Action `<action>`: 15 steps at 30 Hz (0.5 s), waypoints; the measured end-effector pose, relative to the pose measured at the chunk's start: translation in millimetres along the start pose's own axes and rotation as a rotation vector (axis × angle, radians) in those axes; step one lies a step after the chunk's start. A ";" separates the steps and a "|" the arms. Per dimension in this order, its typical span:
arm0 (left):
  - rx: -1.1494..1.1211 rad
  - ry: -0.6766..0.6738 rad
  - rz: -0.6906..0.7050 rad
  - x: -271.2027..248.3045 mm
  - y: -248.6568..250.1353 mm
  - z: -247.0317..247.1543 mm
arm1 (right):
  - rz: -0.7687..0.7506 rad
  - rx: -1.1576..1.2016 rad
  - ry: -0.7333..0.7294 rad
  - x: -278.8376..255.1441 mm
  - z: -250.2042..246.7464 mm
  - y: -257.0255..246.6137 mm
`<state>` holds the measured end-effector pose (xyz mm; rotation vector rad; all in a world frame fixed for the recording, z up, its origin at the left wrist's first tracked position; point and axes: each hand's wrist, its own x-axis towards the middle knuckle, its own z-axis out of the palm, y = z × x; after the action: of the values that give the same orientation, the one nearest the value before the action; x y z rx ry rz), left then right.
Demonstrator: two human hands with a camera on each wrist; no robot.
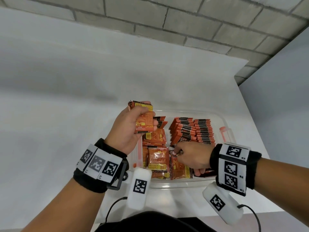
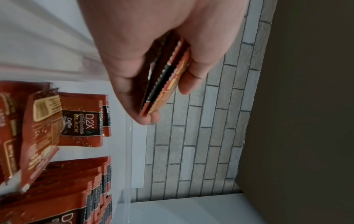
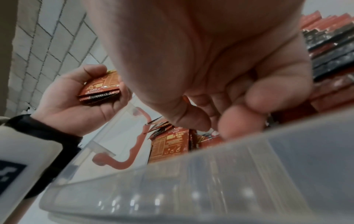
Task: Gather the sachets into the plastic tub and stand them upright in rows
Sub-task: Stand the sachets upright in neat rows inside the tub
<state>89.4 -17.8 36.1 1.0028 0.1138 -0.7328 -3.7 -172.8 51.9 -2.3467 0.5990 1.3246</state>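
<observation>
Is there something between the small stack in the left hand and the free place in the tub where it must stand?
Nothing visible blocks it. The left hand holds the stack of sachets above the open tub. Below it loose sachets lie flat, and the right hand reaches among them beside the upright rows.

Sachet (image 2: 82,121) lying at 9 o'clock in the left wrist view: "D2X", "BLACK", "Coffee"; a middle line is too blurred to read. Front sachet of the standing rows (image 1: 184,139) in the head view: "D2X". Right wristband (image 1: 234,168): tags "R3", "R2", "R1". Left wristband (image 1: 98,164): "L1", probably "L2".
</observation>
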 end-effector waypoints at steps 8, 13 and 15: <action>-0.037 -0.002 0.000 -0.2 -0.7 -1.1 | -0.092 -0.005 0.050 1.1 5.2 -6.0; -0.048 -0.003 0.009 -1.4 -0.9 -0.9 | -0.178 0.046 0.084 8.9 7.8 -8.9; -0.052 -0.002 0.007 -1.5 -1.3 -1.1 | -0.185 0.074 0.083 10.1 9.1 -9.4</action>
<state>87.7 -16.6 35.2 0.9522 0.1272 -0.7211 -0.4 -162.0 39.8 -2.3424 0.4344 1.1104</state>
